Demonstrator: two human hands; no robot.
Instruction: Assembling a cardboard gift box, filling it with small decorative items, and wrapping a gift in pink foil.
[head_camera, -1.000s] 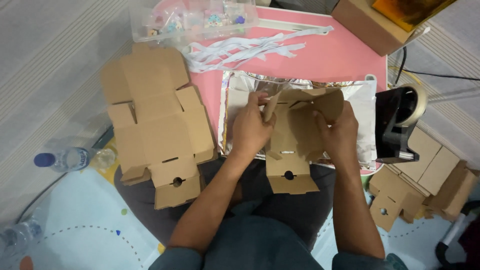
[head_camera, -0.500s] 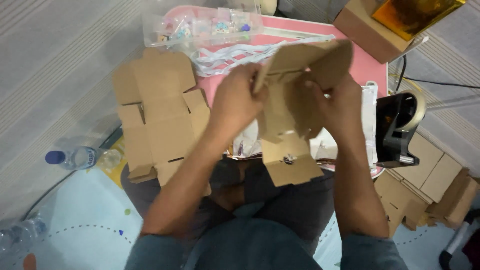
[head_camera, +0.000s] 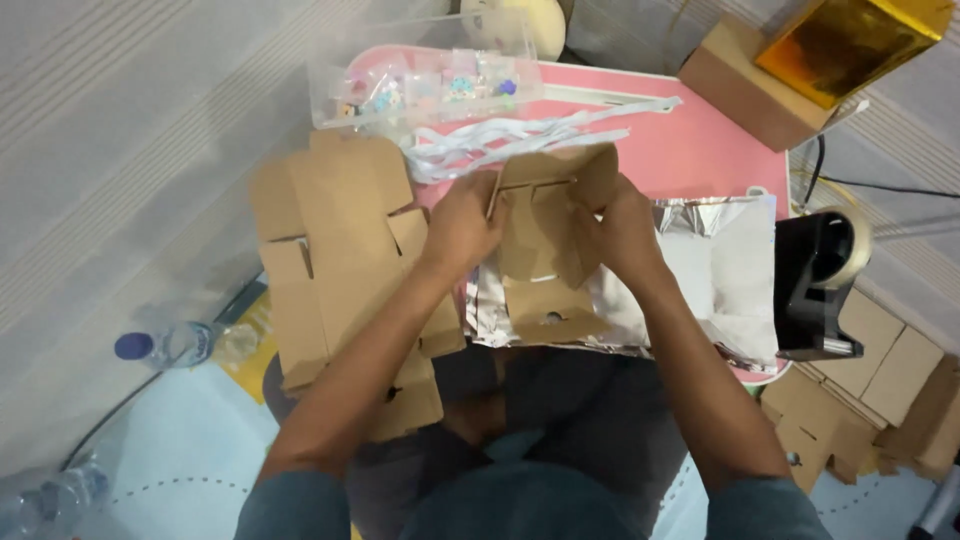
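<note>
A half-folded cardboard box (head_camera: 545, 235) is held up over the near edge of the pink desk (head_camera: 700, 150), its flaps partly raised and a bottom flap with a small round hole hanging toward the person. The left hand (head_camera: 462, 225) grips the box's left side, fingers curled over the edge, and the right hand (head_camera: 625, 232) clasps its right side, so both hands are closed on the box. Directly beneath the box lies a crinkled silver foil sheet (head_camera: 720, 270), spreading to the box's right across the desk. Just left of the box, a stack of flat cardboard blanks (head_camera: 335, 240) rests partly on the desk and partly over the person's lap. Beyond the box lie white paper strips (head_camera: 520, 140), and past them a clear plastic tray (head_camera: 425, 70) of small colourful bits. Right of the box, past the foil, stands a black tape dispenser (head_camera: 820, 285). Far left of the box, on the floor, lies a plastic bottle (head_camera: 165, 345) with a blue cap.
</note>
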